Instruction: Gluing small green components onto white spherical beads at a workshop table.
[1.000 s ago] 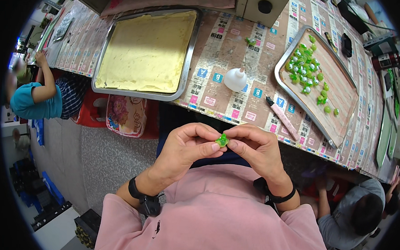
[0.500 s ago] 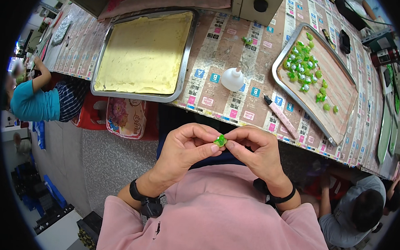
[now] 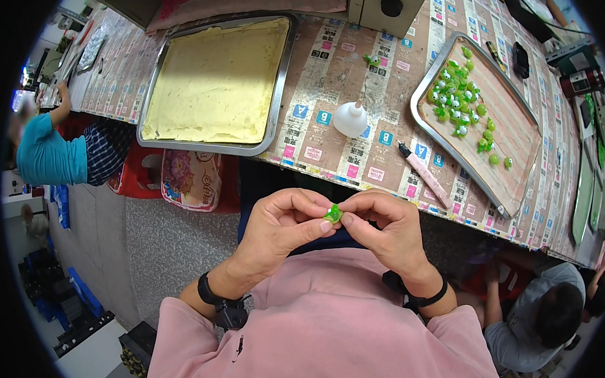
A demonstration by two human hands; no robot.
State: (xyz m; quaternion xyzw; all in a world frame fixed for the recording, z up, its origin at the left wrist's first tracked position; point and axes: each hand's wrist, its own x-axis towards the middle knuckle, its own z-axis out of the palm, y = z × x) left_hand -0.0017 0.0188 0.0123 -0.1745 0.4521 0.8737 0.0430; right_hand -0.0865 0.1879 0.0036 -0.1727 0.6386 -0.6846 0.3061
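Note:
A small green figure (image 3: pixel 333 215) with white on it is pinched between the fingertips of both hands, just off the table's near edge. My left hand (image 3: pixel 281 218) holds it with thumb and fingers, and my right hand (image 3: pixel 390 226) grips its other side; parts of it are covered by fingers. Similar green figures with white eyes (image 3: pixel 455 100) lie heaped on a metal-rimmed tray (image 3: pixel 457 167) at the right. Another green figure (image 3: pixel 371 59) rests alone on the table. Nearer to my hands are a white squeeze bottle (image 3: pixel 351 120) and a pink pen-shaped tool (image 3: pixel 429 179) with a dark tip.
Left on the table, a metal tray (image 3: pixel 277 110) carries a yellow sheet (image 3: pixel 213 80). A beige box with a black knob (image 3: pixel 388 9) stands at the back. Beside me is a red stool with a flowered cushion (image 3: pixel 190 177). Co-workers sit at left (image 3: pixel 54 152) and right (image 3: pixel 536 321).
My hands and the green figure stay almost in place. The view shifts slightly, and the co-worker at the left has moved an arm a little.

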